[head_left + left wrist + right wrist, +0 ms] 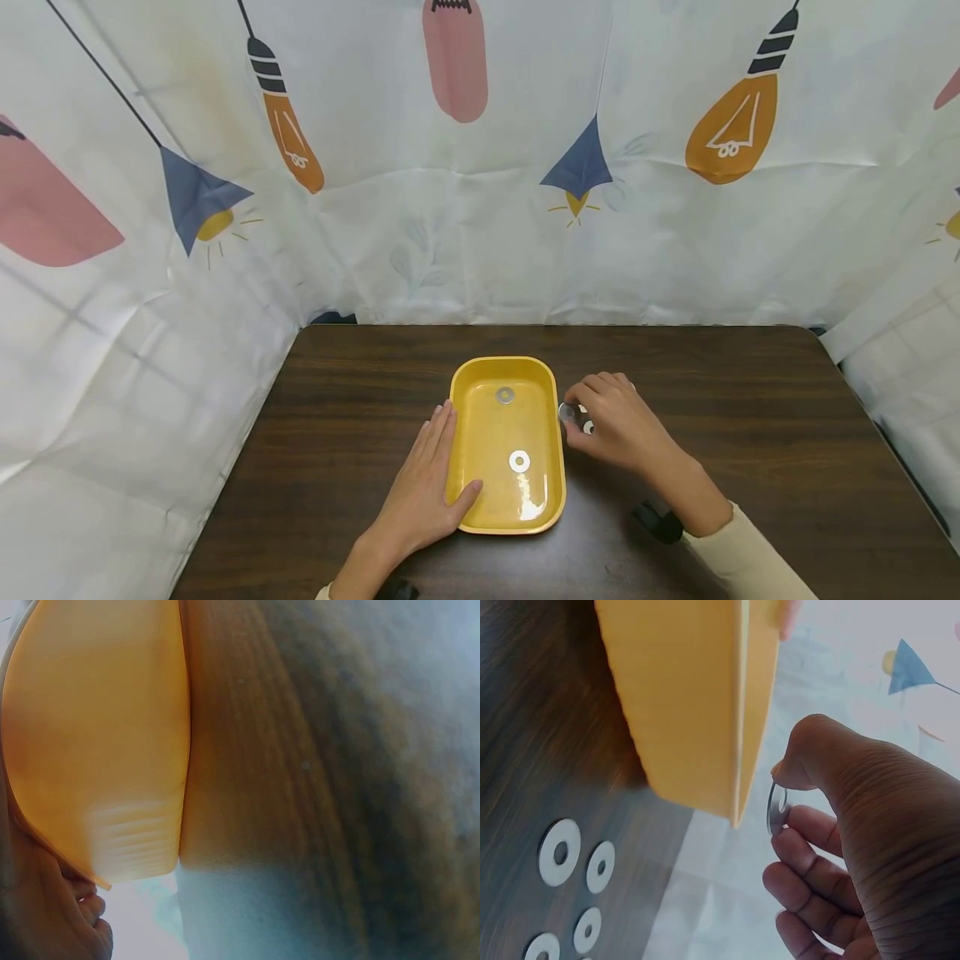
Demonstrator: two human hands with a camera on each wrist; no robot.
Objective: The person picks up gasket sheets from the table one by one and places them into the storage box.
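A yellow tray (491, 437) lies on the dark wooden table, with two flat metal washers inside: a far washer (498, 400) and a near washer (513, 467). My left hand (420, 492) rests along the tray's left side, fingers straight and thumb over the rim. Just beyond the right rim, my right hand (618, 425) pinches a metal washer (773, 819) between thumb and fingertips. The right wrist view shows this washer held on edge, raised beside the tray wall. Below the right hand, more loose washers (549, 864) lie on the table, mostly hidden in the head view.
The brown wood-grain table (360, 400) extends to both sides of the tray. A white curtain (360, 242) printed with lamps and bulbs hangs behind it and at the sides. A black wrist device (658, 522) sits at the right wrist.
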